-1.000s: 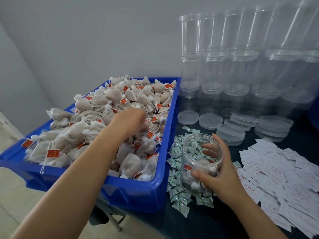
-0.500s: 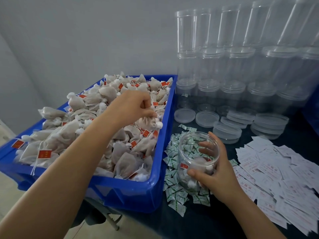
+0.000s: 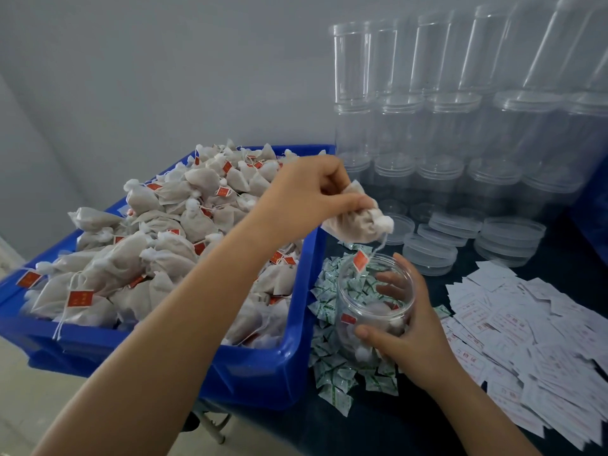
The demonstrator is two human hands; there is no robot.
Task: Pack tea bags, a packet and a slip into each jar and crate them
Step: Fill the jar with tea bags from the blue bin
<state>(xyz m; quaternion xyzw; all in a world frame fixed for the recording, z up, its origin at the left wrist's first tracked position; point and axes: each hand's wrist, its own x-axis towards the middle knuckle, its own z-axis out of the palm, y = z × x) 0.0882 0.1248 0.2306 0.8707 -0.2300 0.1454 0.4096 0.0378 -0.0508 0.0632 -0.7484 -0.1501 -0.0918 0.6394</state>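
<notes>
One white mesh tea bag (image 3: 357, 218) hangs pinched between the thumb and curled fingers (image 3: 345, 203) of the left hand (image 3: 309, 195), held in the air just above the mouth of the clear round plastic jar (image 3: 375, 307). Its string drops to a small red paper tag (image 3: 360, 260) that dangles at the jar's rim; the tag carries print too small to read. The right hand (image 3: 411, 343) grips the jar from the right side, thumb across the near wall and fingers wrapped round the far wall, seen blurred through the plastic. The jar stands on a heap of small white-and-green sachets (image 3: 332, 366) on the dark desk (image 3: 378, 429); several tea bags already lie in its bottom, their number unclear through the wall.

To the left, the blue plastic crate (image 3: 263, 376) is heaped with more tea bags bearing the same red tags, whose pale lettering cannot be made out. At right lies a spread of white paper slips (image 3: 526, 343) with red printed characters, smeared by blur and cut off at the picture's edge. Behind stand stacked clear empty jars (image 3: 437, 133), their topmost row cropped, and low piles of clear round lids (image 3: 506, 238). The sachets' green print is also illegible.
</notes>
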